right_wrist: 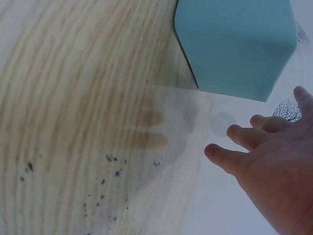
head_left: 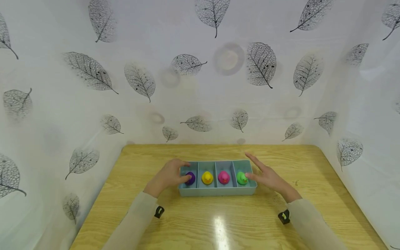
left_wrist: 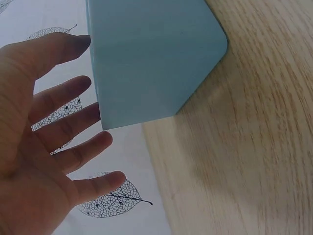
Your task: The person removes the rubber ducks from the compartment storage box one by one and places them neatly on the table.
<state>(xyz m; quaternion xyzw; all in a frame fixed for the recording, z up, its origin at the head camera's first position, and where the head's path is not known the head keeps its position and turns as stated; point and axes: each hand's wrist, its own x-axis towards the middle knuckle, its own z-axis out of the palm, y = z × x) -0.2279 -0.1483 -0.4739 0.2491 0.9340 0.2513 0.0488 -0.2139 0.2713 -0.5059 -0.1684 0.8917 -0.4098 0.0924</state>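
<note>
A pale blue box (head_left: 217,192) with a row of compartments sits on the table in the head view. From left to right it holds a purple toy duck (head_left: 192,180), a yellow duck (head_left: 207,178), a pink duck (head_left: 223,177) and a green duck (head_left: 241,178). My left hand (head_left: 168,173) is at the box's left end, its thumb overlapping the purple duck. At the right end, my right hand (head_left: 270,177) has its fingers spread and its thumb tip over the green duck's edge. Both wrist views show loosely extended fingers beside the box's outer wall; the ducks are hidden there.
The wooden table (head_left: 200,215) extends around the box, with small dark marks (right_wrist: 117,173) on its right side. A white leaf-patterned curtain (head_left: 200,97) rises behind the table and along both sides. A black device (head_left: 284,217) sits by the right wrist, another (head_left: 159,211) by the left.
</note>
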